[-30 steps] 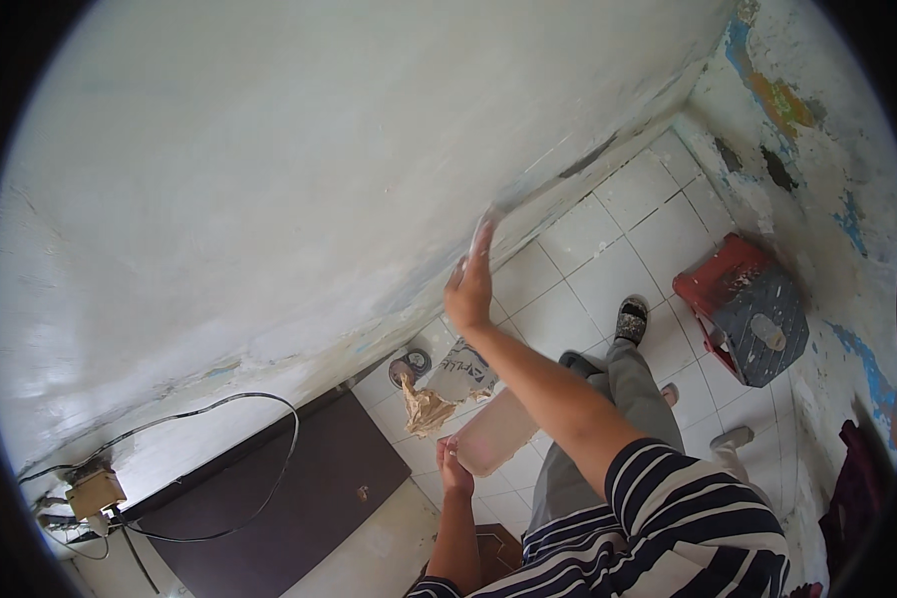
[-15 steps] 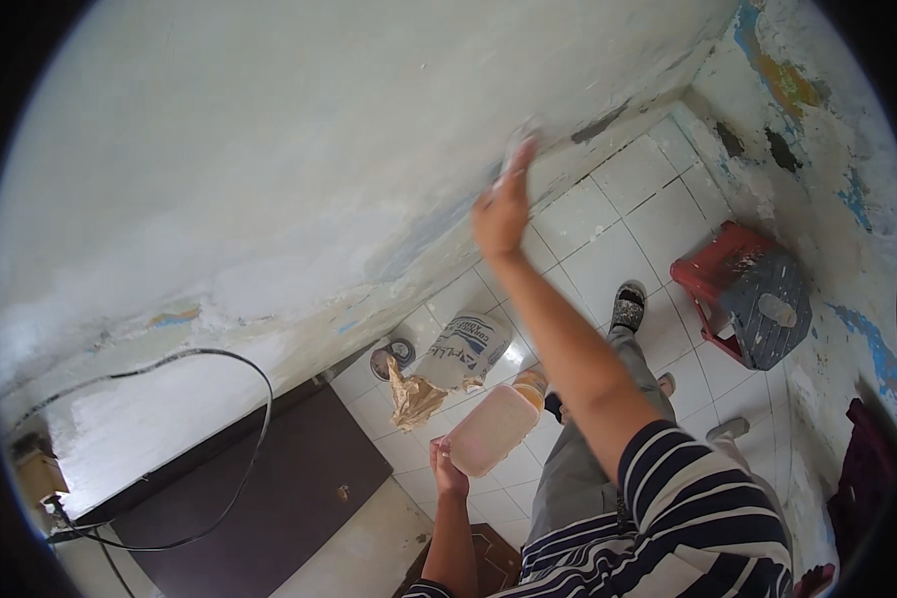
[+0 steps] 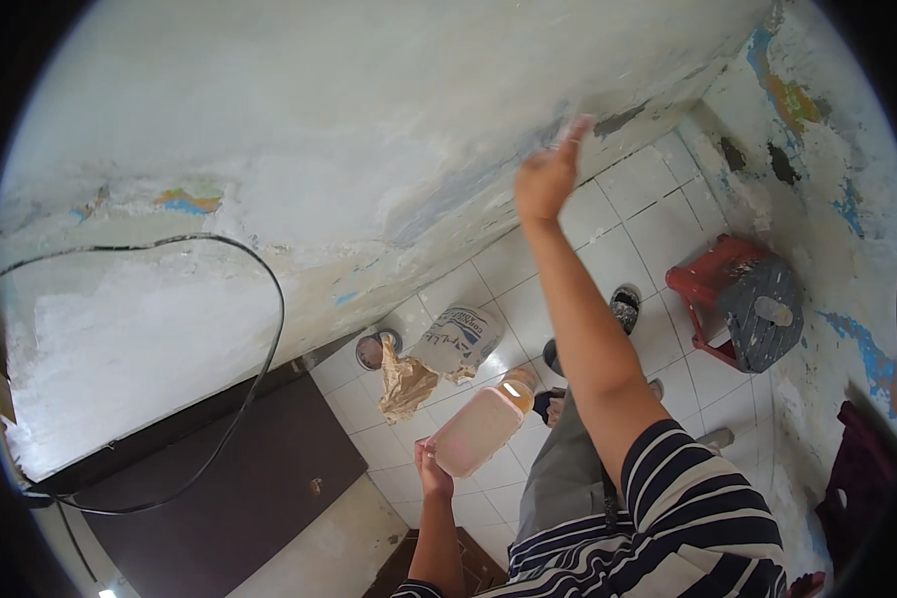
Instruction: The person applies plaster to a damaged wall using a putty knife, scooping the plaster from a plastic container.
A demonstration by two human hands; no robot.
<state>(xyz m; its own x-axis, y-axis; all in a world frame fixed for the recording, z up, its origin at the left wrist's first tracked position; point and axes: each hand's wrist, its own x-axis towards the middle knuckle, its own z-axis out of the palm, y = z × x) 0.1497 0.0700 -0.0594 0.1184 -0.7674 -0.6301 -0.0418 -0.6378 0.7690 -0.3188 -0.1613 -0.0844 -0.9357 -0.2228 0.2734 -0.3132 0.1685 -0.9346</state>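
Note:
My right hand (image 3: 548, 184) is raised against the pale, patchy wall (image 3: 319, 169), its fingers closed and pointing up along the surface. Something thin and whitish shows at the fingertips, too blurred to name. Lower down, my left hand (image 3: 434, 468) grips the near end of a shallow pinkish plastic tub (image 3: 478, 434), held level over the floor. A thin pale layer coats the inside of the tub. Smooth whitish patches and a greyer band mark the wall around my right hand.
Below stand a printed whitish bag (image 3: 458, 341), crumpled brown paper (image 3: 406, 387), a round tin (image 3: 377, 349) and a small yellowish container (image 3: 516, 389). A red and grey step stool (image 3: 757, 309) stands right. A black cable (image 3: 279, 299) loops over a dark brown panel (image 3: 209, 488) at left.
My right hand has moved right and slightly farther along the wall. The view has shifted, so the cable and wall patches appear higher. My left hand still holds the tub.

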